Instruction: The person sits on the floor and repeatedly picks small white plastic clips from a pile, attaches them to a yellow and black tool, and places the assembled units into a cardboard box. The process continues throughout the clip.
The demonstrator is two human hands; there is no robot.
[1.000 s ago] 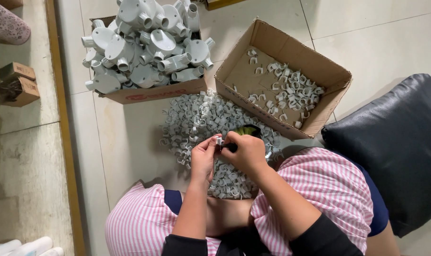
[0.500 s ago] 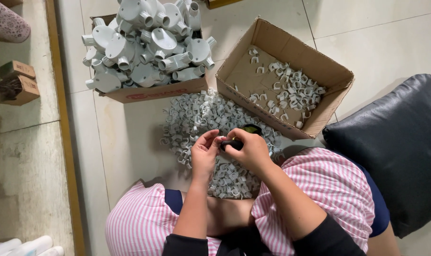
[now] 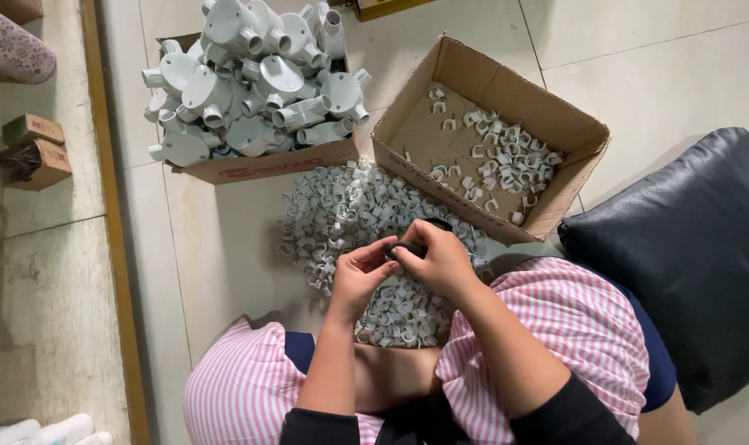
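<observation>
My left hand (image 3: 359,276) and my right hand (image 3: 440,259) meet over a heap of small grey plastic clips (image 3: 341,206) on the tiled floor. Between the fingertips of both hands is a small dark object (image 3: 409,247), mostly covered by my right fingers; what it is cannot be made out. My knees in pink striped trousers (image 3: 580,330) frame the heap on both sides.
An open cardboard box (image 3: 415,132) with more grey clips lies to the upper right of the heap. A second box (image 3: 259,162), behind the heap, is piled with round grey conduit fittings. A black cushion (image 3: 679,255) lies at right, two small brown boxes (image 3: 36,152) at far left.
A second ago a small pale clip showed between my fingertips. My hands have since closed together and the clip is hidden; only the dark object shows.
</observation>
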